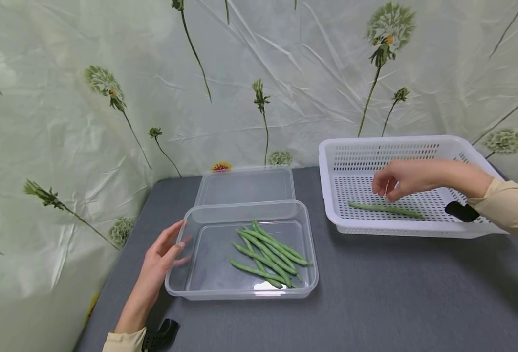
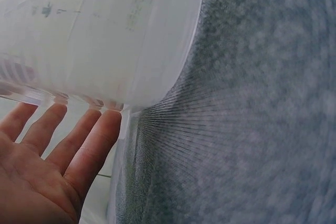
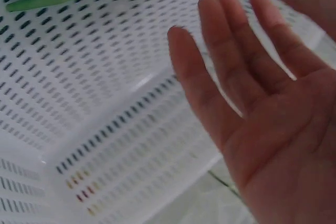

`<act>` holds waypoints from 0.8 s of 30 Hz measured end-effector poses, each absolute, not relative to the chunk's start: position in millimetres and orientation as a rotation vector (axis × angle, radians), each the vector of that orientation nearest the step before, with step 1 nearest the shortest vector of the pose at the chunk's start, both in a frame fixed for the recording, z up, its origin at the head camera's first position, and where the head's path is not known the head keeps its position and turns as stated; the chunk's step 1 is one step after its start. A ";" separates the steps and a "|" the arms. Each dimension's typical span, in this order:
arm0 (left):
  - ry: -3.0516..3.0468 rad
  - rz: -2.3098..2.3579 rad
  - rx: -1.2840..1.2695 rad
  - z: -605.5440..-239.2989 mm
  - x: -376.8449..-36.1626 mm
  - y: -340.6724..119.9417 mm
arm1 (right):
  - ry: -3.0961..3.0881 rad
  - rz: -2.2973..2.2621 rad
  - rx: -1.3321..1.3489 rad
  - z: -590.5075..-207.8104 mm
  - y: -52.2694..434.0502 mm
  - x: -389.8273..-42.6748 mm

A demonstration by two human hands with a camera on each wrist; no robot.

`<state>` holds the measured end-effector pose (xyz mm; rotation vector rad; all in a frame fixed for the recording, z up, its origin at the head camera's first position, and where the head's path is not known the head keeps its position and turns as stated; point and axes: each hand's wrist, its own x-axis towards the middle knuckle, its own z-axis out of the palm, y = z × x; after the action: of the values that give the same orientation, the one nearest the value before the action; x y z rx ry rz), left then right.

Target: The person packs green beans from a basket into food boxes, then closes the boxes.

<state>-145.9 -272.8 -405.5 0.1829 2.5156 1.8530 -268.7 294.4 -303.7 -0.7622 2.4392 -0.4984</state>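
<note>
- The left hand (image 1: pixel 160 261) is low in the frame, left of the middle. Its fingers (image 2: pixel 84 142) are straight and spread a little, and they touch the left wall of the clear tub (image 1: pixel 177 288). It holds nothing.
- The clear tub sits on the grey table (image 1: pixel 395 303), near the bottom middle of the frame.
- A small pile of green beans (image 1: pixel 268 254) lies in the right half of the tub.
- Just behind the tub lies a clear lid (image 1: pixel 246 186), flat on the table.
- The right hand (image 1: pixel 401 178) is on the right side of the frame, over the white basket (image 1: pixel 329 195). Its fingers (image 3: pixel 231 72) are loose and apart, and it holds nothing.
- One bean (image 1: pixel 386 210) lies alone on the basket floor, just below the right hand. I cannot tell if the fingers touch it.
- The basket has lots of little holes and sits on the table in the right middle of the frame.
- At the back hangs a pale sheet (image 1: pixel 87 98) with flowers on it, across the top of the frame.
</note>
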 end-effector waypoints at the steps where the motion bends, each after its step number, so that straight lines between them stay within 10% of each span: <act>1: 2.514 1.856 0.186 -405.8 -146.0 -272.6 | 2.405 -0.520 -0.748 -307.5 296.1 -271.6; 24: 2.512 1.886 0.164 -406.8 -146.5 -271.5 | 2.122 -0.709 -0.661 -366.7 303.9 -299.2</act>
<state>-146.5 -271.5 -406.8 0.1637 2.5122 1.8858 -299.2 303.9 -366.7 -0.6611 2.1221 -0.7094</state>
